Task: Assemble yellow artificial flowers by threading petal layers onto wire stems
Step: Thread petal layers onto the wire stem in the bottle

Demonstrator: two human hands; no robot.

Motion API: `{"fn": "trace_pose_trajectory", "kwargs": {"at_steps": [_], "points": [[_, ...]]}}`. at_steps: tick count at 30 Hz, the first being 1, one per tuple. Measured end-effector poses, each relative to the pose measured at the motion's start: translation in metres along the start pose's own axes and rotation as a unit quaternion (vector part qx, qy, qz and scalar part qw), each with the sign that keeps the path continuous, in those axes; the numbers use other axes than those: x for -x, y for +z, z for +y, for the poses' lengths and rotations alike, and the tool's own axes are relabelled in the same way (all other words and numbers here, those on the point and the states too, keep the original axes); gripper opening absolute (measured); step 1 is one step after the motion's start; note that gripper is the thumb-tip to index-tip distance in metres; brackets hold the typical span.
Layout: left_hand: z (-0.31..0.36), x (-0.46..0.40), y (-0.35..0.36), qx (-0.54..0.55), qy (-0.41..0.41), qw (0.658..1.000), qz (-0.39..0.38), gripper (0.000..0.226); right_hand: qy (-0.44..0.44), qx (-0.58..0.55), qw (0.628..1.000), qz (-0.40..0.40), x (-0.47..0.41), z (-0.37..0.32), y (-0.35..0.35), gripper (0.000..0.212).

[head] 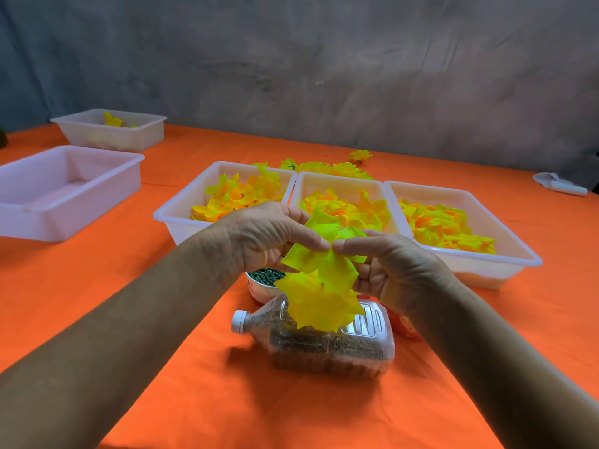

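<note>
Both grips (332, 246) pinch yellow petals (319, 286).

both hands, left hand (262, 241) and right hand (389, 267), pinch yellow petal layers (319, 280) above a lying bottle (327, 341)

I am sitting at a table (194, 400) that is wearing a bright orange cloth (97, 270), creased in places. Behind it a grey mottled wall (324, 66) is filling the whole back of my view, and soft even light is falling across everything.
</note>
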State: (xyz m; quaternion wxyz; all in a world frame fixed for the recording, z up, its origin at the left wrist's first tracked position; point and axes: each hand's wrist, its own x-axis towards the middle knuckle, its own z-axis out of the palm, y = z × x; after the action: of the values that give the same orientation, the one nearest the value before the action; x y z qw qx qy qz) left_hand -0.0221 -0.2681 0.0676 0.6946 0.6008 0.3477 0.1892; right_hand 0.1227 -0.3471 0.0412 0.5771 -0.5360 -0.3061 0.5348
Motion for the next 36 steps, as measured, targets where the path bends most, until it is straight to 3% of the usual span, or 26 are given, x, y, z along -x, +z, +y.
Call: {"fn": "trace_pose_trajectory", "kwargs": {"at_steps": [5,14,23,30,33,36], "points": [[0.000,-0.002,-0.002,-0.014,-0.008,1.000,-0.007,0.084,0.007,0.000,1.000,0.000,-0.001,0.000,0.002,0.052],[-0.001,-0.008,-0.002,-0.017,-0.022,1.000,-0.014,0.059,0.011,0.010,1.000,-0.006,-0.002,0.000,0.001,0.050],[-0.003,-0.010,-0.005,-0.006,-0.009,1.000,-0.021,0.064,-0.007,-0.019,1.000,0.005,0.001,0.002,0.001,0.053],[-0.006,-0.009,-0.006,-0.031,-0.009,0.999,-0.021,0.070,0.002,-0.025,1.000,-0.013,0.003,0.004,0.000,0.036],[-0.006,-0.010,-0.006,-0.017,-0.012,1.000,-0.016,0.064,0.015,-0.019,0.999,-0.022,0.001,0.003,0.001,0.051],[-0.008,-0.012,-0.006,-0.012,-0.022,1.000,-0.013,0.060,0.022,-0.010,1.000,-0.015,0.000,0.002,0.001,0.053]]}}
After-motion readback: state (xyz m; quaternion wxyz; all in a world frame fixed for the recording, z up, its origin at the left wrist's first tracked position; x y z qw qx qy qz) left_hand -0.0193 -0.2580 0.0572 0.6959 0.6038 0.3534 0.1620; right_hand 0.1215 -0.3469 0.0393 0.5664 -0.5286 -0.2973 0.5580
